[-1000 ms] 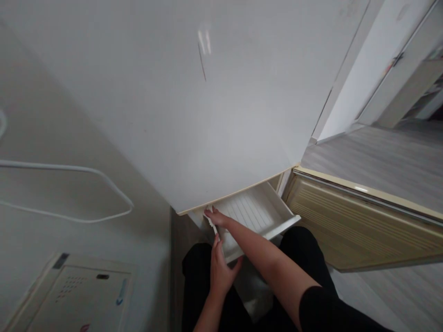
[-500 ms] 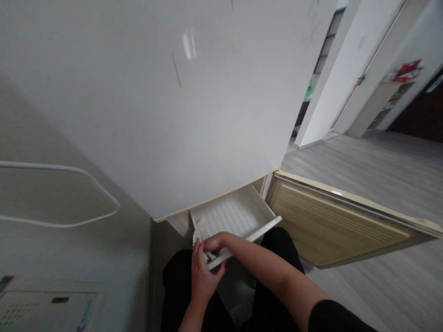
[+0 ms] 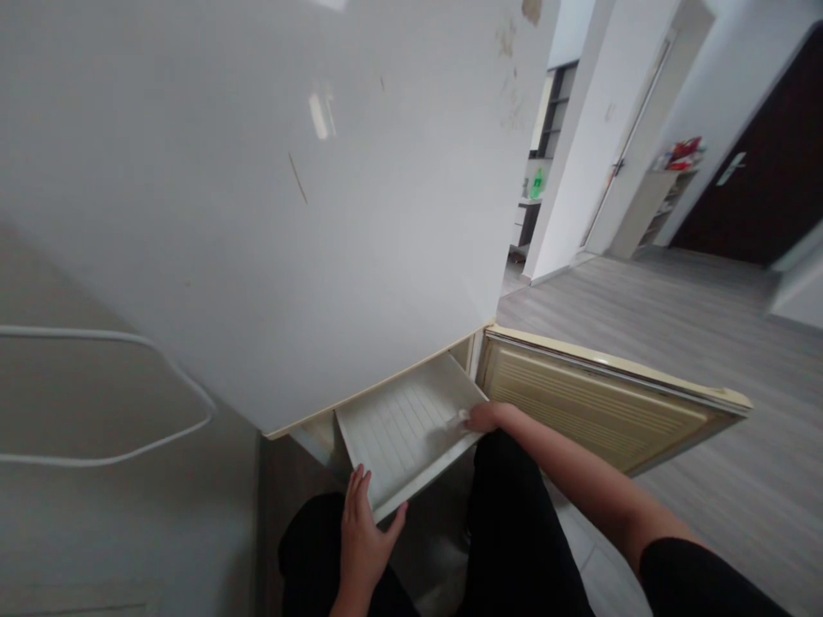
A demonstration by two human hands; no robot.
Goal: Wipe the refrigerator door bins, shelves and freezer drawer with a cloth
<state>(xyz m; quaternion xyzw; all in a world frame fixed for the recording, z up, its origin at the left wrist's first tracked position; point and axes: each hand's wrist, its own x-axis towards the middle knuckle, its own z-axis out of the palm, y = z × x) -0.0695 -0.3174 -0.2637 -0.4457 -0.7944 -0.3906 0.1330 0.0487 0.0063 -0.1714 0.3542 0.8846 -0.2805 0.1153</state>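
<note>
A white drawer [image 3: 399, 420] with a ridged bottom is pulled out from the lower part of a tall white fridge [image 3: 386, 214]. My left hand [image 3: 366, 527] grips its near left corner, fingers on the outer side and thumb at the front edge. At the drawer's right end, my right hand [image 3: 485, 417] is closed on a small whitish cloth [image 3: 459, 420], which lies against the inside near the front wall. Most of the fingers of my right hand are hidden.
The lower door [image 3: 597, 398] stands swung open to the right of the drawer. My knees are below and close to it. A white cable [image 3: 186, 381] loops along the left wall. Farther off are a shelf [image 3: 662, 201] and a dark door [image 3: 752, 163].
My right hand has moved with the cloth from the drawer's left corner to its right end. My left hand stays at the left corner. The view has turned somewhat to the right.
</note>
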